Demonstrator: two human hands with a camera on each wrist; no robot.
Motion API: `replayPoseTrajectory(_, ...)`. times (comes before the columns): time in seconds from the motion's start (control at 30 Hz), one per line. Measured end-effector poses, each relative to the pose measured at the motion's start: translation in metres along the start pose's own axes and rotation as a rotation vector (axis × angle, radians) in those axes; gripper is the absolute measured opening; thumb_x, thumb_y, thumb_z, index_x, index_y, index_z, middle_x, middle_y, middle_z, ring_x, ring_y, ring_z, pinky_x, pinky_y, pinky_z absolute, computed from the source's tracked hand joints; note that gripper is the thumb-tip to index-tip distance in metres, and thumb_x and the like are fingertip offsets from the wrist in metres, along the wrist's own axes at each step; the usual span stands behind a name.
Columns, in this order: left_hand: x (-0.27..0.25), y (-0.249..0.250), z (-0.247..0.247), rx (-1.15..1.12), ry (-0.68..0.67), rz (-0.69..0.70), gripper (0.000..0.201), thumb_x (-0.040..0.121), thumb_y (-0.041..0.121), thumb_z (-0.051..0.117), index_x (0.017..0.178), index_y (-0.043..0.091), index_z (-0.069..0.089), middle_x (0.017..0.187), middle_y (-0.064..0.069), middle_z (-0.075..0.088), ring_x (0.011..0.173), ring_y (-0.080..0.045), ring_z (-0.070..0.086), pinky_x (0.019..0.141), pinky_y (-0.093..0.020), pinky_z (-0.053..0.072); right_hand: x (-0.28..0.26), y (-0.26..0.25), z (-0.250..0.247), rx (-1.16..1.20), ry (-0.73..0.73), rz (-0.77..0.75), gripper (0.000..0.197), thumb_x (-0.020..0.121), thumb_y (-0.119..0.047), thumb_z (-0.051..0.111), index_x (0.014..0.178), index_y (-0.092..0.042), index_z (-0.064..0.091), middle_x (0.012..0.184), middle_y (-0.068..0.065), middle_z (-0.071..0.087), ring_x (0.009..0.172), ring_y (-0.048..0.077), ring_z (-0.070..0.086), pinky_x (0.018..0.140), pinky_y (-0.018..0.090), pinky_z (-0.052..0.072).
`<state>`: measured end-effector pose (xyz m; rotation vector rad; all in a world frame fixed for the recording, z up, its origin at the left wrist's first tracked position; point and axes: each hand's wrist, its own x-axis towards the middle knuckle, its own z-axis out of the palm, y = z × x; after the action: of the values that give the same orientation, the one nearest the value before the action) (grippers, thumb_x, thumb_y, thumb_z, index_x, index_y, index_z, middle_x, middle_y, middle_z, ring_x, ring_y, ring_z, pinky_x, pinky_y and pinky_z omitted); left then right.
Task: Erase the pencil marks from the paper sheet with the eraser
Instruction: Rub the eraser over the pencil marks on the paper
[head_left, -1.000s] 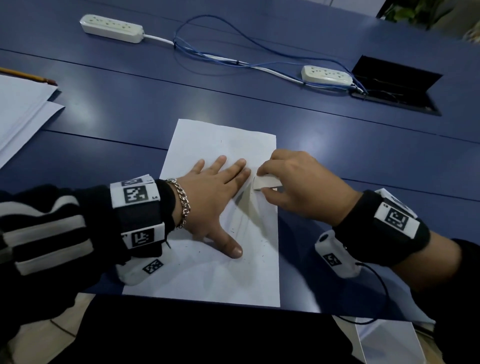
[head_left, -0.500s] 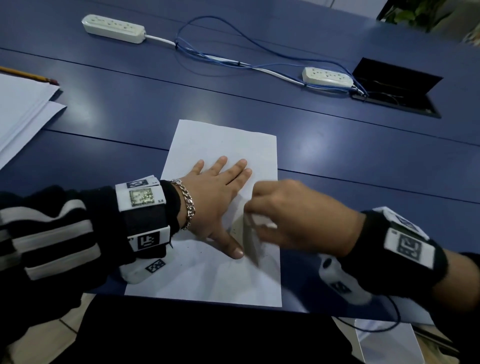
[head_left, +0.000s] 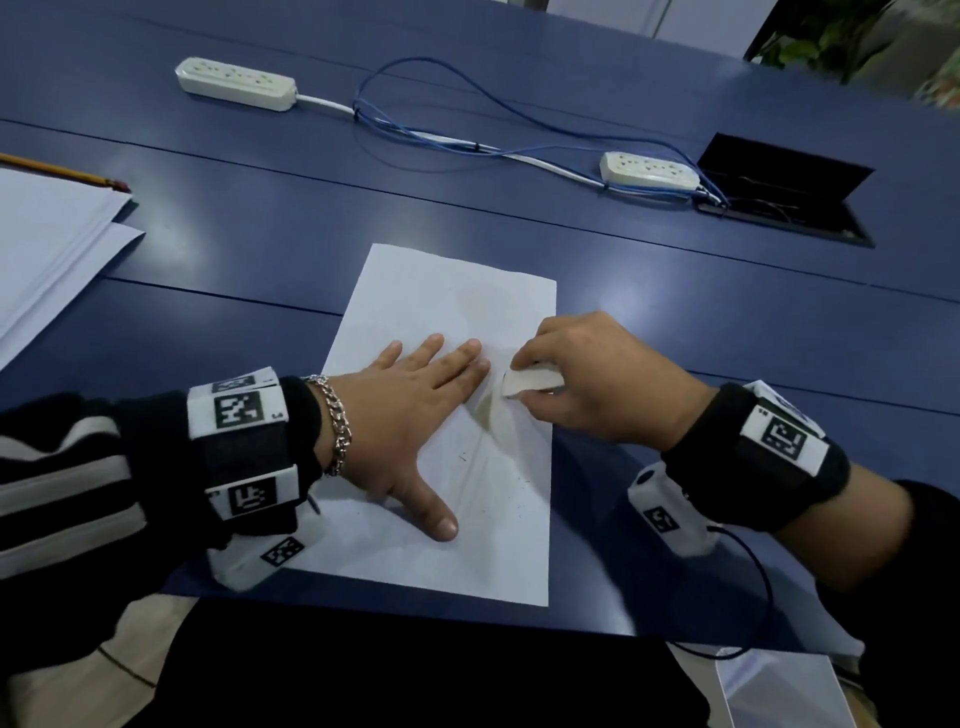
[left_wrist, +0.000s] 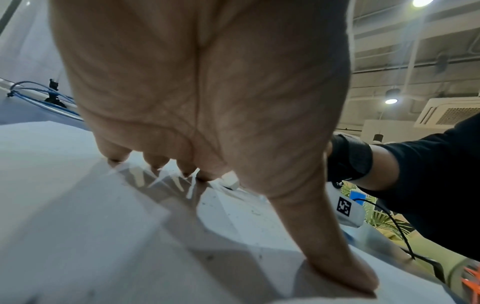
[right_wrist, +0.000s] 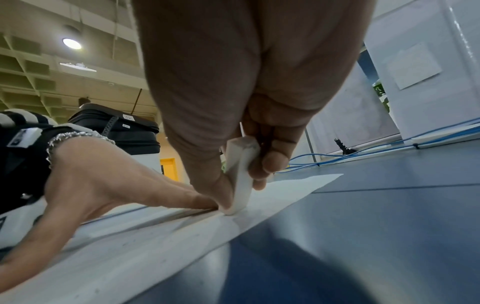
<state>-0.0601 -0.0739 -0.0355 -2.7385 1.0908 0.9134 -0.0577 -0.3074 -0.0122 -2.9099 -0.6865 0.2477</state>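
A white paper sheet (head_left: 447, 306) lies on the blue table, with faint grey pencil marks and dark eraser crumbs near its right side. My left hand (head_left: 415, 415) lies flat on the sheet, fingers straight and spread, thumb pointing toward me. My right hand (head_left: 587, 384) pinches a white eraser (head_left: 530, 387) between thumb and fingers, its lower end pressed on the paper just right of the left fingertips. In the right wrist view the eraser (right_wrist: 242, 174) stands nearly upright on the sheet (right_wrist: 155, 246). The left wrist view shows my palm (left_wrist: 207, 82) over the paper (left_wrist: 78, 205).
A stack of white paper (head_left: 47, 249) with a pencil (head_left: 62, 170) lies at the left. Two power strips (head_left: 236, 83) (head_left: 649, 169) and blue cables (head_left: 467, 119) cross the far table, beside an open cable hatch (head_left: 784, 192). The table's near edge runs just below the sheet.
My right hand with the eraser slid down toward me along the sheet, then back up to beside the left fingertips. The left hand stayed flat on the paper.
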Motion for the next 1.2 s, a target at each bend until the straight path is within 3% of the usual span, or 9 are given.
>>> replayPoseTrajectory(0.3, 0.005, -0.003, 0.005, 0.040, 0.043, -0.006, 0.160, 0.051, 0.102, 0.059, 0.157, 0.023, -0.032, 0.164, 0.006, -0.039, 0.154, -0.027, -0.029, 0.128, -0.052, -0.007, -0.011, -0.030, 0.003, -0.006, -0.012, -0.048, 0.028, 0.089, -0.041, 0.062, 0.104, -0.018, 0.069, 0.093, 0.001, 0.061, 0.084, 0.023, 0.060, 0.076, 0.041, 0.054)
replayPoseTrajectory(0.43, 0.006, -0.001, 0.005, 0.052, 0.038, -0.014, 0.163, 0.050, 0.101, 0.061, 0.158, 0.022, -0.031, 0.164, 0.005, -0.039, 0.155, -0.027, -0.029, 0.128, -0.053, -0.005, -0.041, -0.055, 0.008, 0.051, -0.212, -0.258, 0.025, 0.093, -0.043, 0.058, 0.101, -0.022, 0.066, 0.095, -0.003, 0.056, 0.083, 0.020, 0.059, 0.075, 0.037, 0.053)
replayPoseTrajectory(0.5, 0.006, -0.001, 0.005, 0.051, 0.041, -0.015, 0.161, 0.051, 0.101, 0.061, 0.158, 0.022, -0.030, 0.165, 0.006, -0.038, 0.155, -0.027, -0.028, 0.128, -0.053, -0.005, -0.028, -0.042, 0.005, 0.020, -0.216, -0.215, 0.028, 0.091, -0.049, 0.057, 0.098, -0.023, 0.067, 0.092, -0.003, 0.057, 0.082, 0.022, 0.060, 0.076, 0.039, 0.053)
replayPoseTrajectory(0.6, 0.005, -0.001, 0.004, 0.046, 0.036, -0.020, 0.160, 0.053, 0.101, 0.060, 0.157, 0.022, -0.032, 0.164, 0.006, -0.039, 0.155, -0.027, -0.029, 0.128, -0.055, -0.004, -0.007, -0.020, -0.002, -0.038, -0.043, -0.083, 0.030, 0.088, -0.046, 0.057, 0.096, -0.020, 0.068, 0.088, -0.001, 0.057, 0.080, 0.024, 0.060, 0.074, 0.042, 0.054)
replayPoseTrajectory(0.77, 0.005, 0.002, 0.004, 0.055, 0.031, -0.029, 0.162, 0.051, 0.100, 0.062, 0.157, 0.022, -0.033, 0.164, 0.005, -0.040, 0.154, -0.028, -0.029, 0.128, -0.054, -0.005, -0.039, -0.057, 0.004, 0.030, -0.210, -0.284, 0.018, 0.091, -0.036, 0.058, 0.097, -0.022, 0.067, 0.093, -0.004, 0.054, 0.080, 0.021, 0.059, 0.071, 0.037, 0.052)
replayPoseTrajectory(0.9, 0.004, 0.001, 0.004, 0.066, 0.027, -0.020, 0.161, 0.051, 0.102, 0.059, 0.157, 0.022, -0.033, 0.164, 0.004, -0.040, 0.155, -0.028, -0.029, 0.128, -0.056, -0.003, -0.009, -0.028, -0.007, -0.002, -0.050, -0.120, 0.023, 0.088, -0.038, 0.062, 0.102, -0.021, 0.070, 0.090, -0.001, 0.059, 0.081, 0.024, 0.061, 0.074, 0.041, 0.054)
replayPoseTrajectory(1.0, 0.005, 0.000, 0.004, 0.061, 0.029, -0.017, 0.163, 0.049, 0.102, 0.059, 0.156, 0.022, -0.034, 0.164, 0.004, -0.040, 0.154, -0.029, -0.029, 0.128, -0.056, -0.003, -0.023, -0.047, 0.001, -0.012, -0.069, -0.186, 0.021, 0.089, -0.031, 0.060, 0.100, -0.015, 0.068, 0.095, 0.003, 0.059, 0.080, 0.027, 0.061, 0.072, 0.040, 0.054)
replayPoseTrajectory(1.1, 0.005, 0.000, 0.005, 0.060, 0.031, -0.012, 0.162, 0.050, 0.102, 0.060, 0.157, 0.022, -0.033, 0.164, 0.004, -0.040, 0.154, -0.029, -0.030, 0.128, -0.055, -0.004, -0.038, -0.057, 0.002, 0.003, -0.232, -0.223, 0.027, 0.092, -0.043, 0.052, 0.099, -0.022, 0.068, 0.093, -0.004, 0.057, 0.082, 0.019, 0.058, 0.075, 0.036, 0.052)
replayPoseTrajectory(1.2, 0.001, -0.003, 0.004, 0.023, 0.058, -0.017, 0.156, 0.056, 0.101, 0.057, 0.158, 0.023, -0.030, 0.164, 0.004, -0.040, 0.153, -0.028, -0.032, 0.128, -0.051, -0.008, -0.031, -0.034, 0.000, 0.039, -0.135, -0.123, 0.038, 0.090, -0.052, 0.047, 0.105, -0.026, 0.071, 0.097, -0.005, 0.063, 0.090, 0.019, 0.062, 0.081, 0.039, 0.054)
